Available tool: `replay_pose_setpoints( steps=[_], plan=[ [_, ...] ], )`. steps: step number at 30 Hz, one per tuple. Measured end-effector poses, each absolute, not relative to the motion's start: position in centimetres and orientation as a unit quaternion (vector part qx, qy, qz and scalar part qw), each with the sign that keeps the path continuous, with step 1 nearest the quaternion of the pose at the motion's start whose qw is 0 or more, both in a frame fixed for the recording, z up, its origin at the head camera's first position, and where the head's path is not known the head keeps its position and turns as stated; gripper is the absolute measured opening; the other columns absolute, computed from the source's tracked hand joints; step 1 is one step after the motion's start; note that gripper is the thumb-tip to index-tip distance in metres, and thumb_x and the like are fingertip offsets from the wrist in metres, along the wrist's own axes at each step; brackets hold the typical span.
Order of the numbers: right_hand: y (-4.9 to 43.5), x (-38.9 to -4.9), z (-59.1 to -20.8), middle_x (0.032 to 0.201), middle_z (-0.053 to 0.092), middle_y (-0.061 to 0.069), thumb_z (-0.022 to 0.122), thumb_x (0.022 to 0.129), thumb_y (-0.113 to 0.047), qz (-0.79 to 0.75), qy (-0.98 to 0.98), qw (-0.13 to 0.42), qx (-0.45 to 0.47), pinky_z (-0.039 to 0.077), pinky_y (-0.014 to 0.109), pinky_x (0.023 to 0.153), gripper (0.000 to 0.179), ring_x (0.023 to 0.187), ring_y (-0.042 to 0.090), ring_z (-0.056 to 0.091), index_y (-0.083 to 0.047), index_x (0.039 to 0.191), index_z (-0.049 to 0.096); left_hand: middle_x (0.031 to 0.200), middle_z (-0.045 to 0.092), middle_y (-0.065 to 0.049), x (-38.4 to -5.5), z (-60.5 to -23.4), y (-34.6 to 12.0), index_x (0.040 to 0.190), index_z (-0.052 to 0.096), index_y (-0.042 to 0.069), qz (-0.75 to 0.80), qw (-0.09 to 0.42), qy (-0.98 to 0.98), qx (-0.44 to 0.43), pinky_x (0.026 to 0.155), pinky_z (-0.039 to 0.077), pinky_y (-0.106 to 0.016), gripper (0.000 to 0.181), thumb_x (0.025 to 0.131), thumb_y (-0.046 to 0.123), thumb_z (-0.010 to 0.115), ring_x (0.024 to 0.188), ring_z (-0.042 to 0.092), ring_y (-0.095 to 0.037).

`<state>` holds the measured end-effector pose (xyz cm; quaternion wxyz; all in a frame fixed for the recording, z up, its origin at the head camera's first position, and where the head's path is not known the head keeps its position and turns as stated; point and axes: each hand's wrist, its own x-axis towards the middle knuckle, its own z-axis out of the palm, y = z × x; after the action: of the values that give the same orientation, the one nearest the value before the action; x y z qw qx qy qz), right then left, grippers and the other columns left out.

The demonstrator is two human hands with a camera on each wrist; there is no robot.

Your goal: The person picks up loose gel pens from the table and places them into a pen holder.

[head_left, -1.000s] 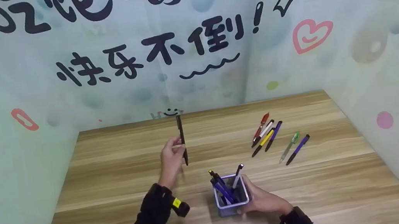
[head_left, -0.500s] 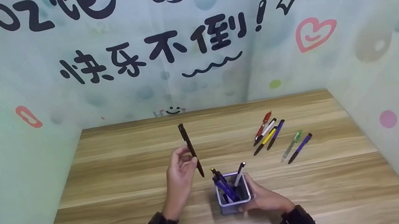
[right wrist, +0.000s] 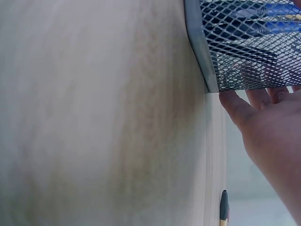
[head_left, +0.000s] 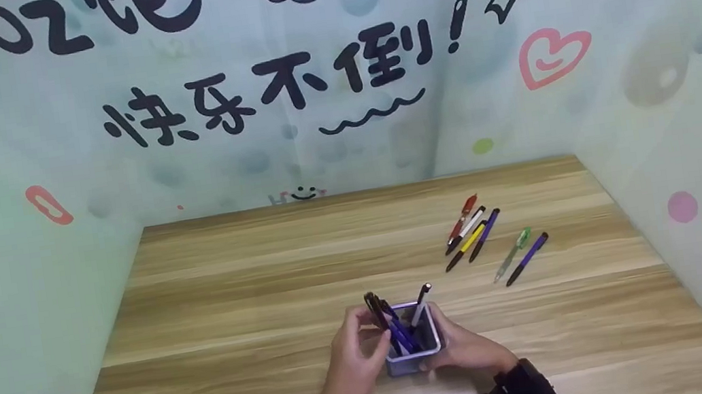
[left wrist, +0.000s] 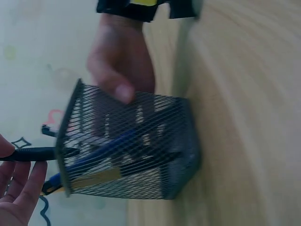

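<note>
Pen (left wrist: 35, 154), pinched in the left hand (head_left: 355, 363), has moved right and nearer — now poking just inside the mesh cup (head_left: 408, 366), near centre — while the right hand (head_left: 473, 349) still grips the cup's right side.

A pale backdrop (head_left: 210, 175) carries 2 lines of black lettering (head_left: 295, 84) above 1 wavy stroke (head_left: 373, 113). To their right is 1 pink heart (head_left: 551, 64).

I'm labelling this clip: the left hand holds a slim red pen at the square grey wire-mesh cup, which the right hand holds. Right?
Only the colour is wrong: the left wrist view shows the left hand holding a slim black pen at the cup.
</note>
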<state>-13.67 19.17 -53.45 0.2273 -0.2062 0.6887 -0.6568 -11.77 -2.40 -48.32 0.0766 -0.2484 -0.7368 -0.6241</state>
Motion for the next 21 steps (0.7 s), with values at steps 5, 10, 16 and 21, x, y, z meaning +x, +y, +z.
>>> replay_pose_setpoints(
  steps=[5, 10, 16, 21],
  plan=[
    [19.2, -13.8, -53.4, 0.122, 0.046, 0.026, 0.070, 0.070, 0.006, -0.666, 0.676, 0.242, -0.203, 0.055, 0.050, 0.072, 0.086, 0.087, 0.030, 0.062, -0.009, 0.137, 0.017, 0.104, 0.060, -0.007, -11.6, -49.6, -2.1, 0.106, 0.049, 0.004, -0.571, 0.094, -0.771, -0.267, 0.085, 0.054, -0.025, 0.029, 0.081, -0.007, 0.060, 0.096, 0.062, -0.020],
    [19.2, -13.8, -53.4, 0.119, 0.043, 0.029, 0.068, 0.072, 0.007, -0.672, 0.664, 0.247, -0.216, 0.055, 0.053, 0.066, 0.081, 0.076, 0.028, 0.063, -0.007, 0.135, 0.018, 0.101, 0.059, -0.001, -11.5, -49.7, -2.0, 0.103, 0.049, 0.007, -0.508, 0.128, -0.800, -0.294, 0.086, 0.053, -0.024, 0.033, 0.077, -0.007, 0.063, 0.096, 0.061, -0.013],
    [19.2, -13.8, -53.6, 0.124, 0.040, 0.030, 0.069, 0.071, 0.006, -0.668, 0.669, 0.237, -0.224, 0.057, 0.042, 0.068, 0.080, 0.085, 0.022, 0.062, -0.005, 0.133, 0.020, 0.097, 0.058, 0.000, -11.5, -49.8, -2.1, 0.099, 0.049, 0.007, -0.485, 0.142, -0.806, -0.307, 0.084, 0.053, -0.023, 0.031, 0.075, -0.007, 0.064, 0.093, 0.059, -0.011],
    [19.2, -13.8, -53.7, 0.122, 0.041, 0.031, 0.068, 0.072, 0.007, -0.675, 0.657, 0.242, -0.230, 0.056, 0.048, 0.063, 0.080, 0.077, 0.022, 0.064, -0.005, 0.133, 0.018, 0.097, 0.058, 0.000, -11.4, -49.8, -2.1, 0.099, 0.050, 0.008, -0.493, 0.124, -0.804, -0.307, 0.085, 0.052, -0.023, 0.030, 0.076, -0.009, 0.061, 0.095, 0.059, -0.012]
  ],
)
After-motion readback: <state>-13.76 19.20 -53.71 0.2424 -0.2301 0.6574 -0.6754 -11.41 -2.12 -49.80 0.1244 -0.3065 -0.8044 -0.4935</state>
